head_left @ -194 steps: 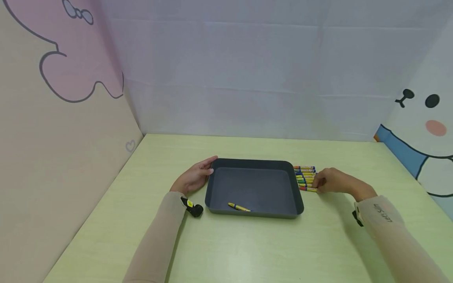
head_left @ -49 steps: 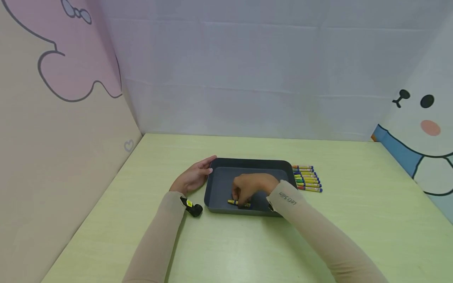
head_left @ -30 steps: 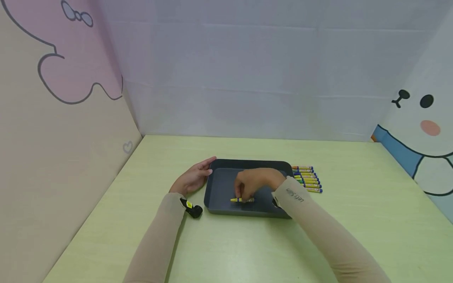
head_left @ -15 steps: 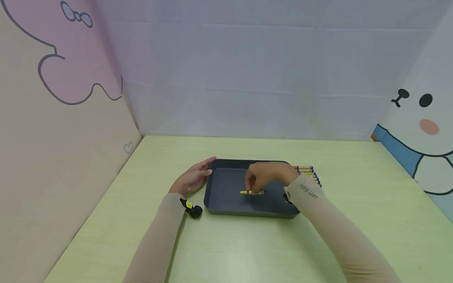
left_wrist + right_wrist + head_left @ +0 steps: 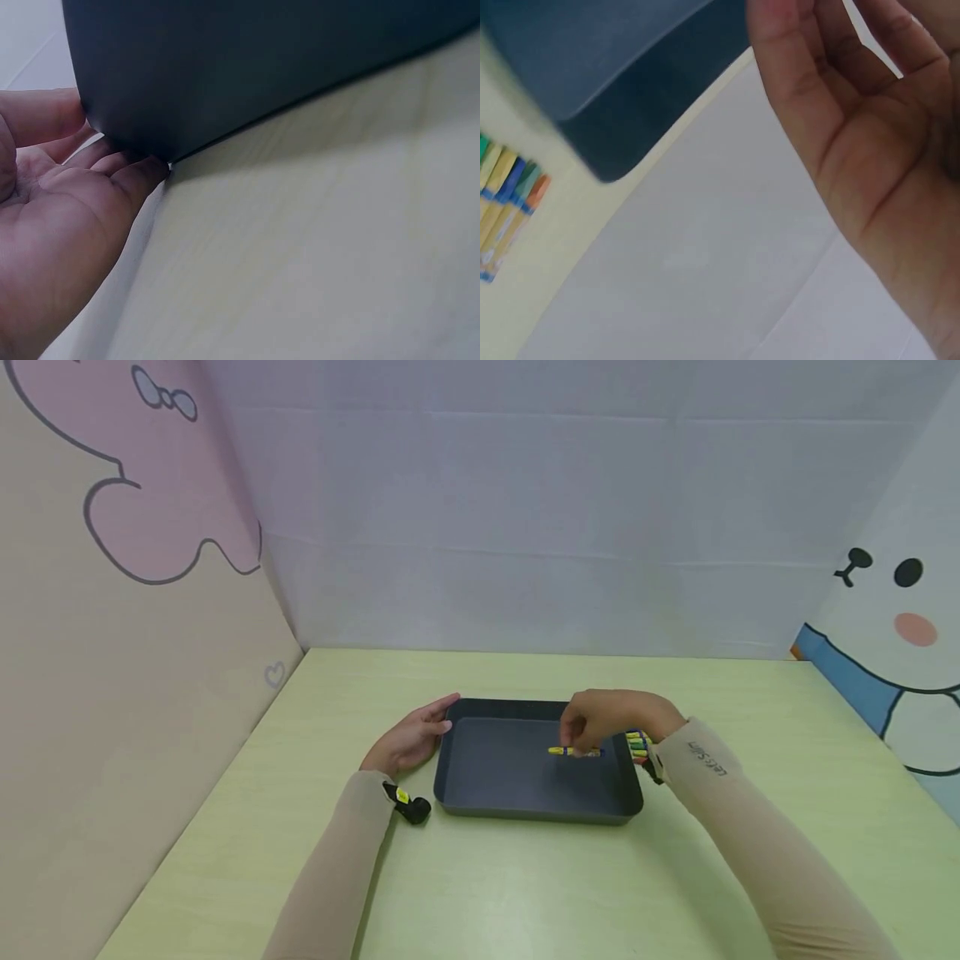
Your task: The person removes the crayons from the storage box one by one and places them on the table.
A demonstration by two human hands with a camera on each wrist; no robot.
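Note:
My right hand (image 5: pixel 611 717) pinches a yellow crayon (image 5: pixel 556 751) with dark blue bands above the right part of a dark grey tray (image 5: pixel 517 768). The crayon lies level, its tip towards the left. In the right wrist view the hand (image 5: pixel 877 165) shows its palm side, and the held crayon is out of sight. My left hand (image 5: pixel 408 739) holds the tray by its left side, thumb at the rim. Seen from the left wrist, its thumb and fingers (image 5: pixel 139 176) meet the tray wall (image 5: pixel 225 67) near a corner.
Several crayons (image 5: pixel 637 743) lie side by side at the tray's right side, partly hidden by my right wrist; their ends (image 5: pixel 510 180) show in the right wrist view. Pale table (image 5: pixel 510 885) surrounds the tray. A white sheet (image 5: pixel 480 527) hangs behind, with printed panels on both sides.
Earlier the crayon lay at the tray's front side while my right hand was at the row. The hand has since grasped it, lifted it and carried it right and back. The left hand stays.

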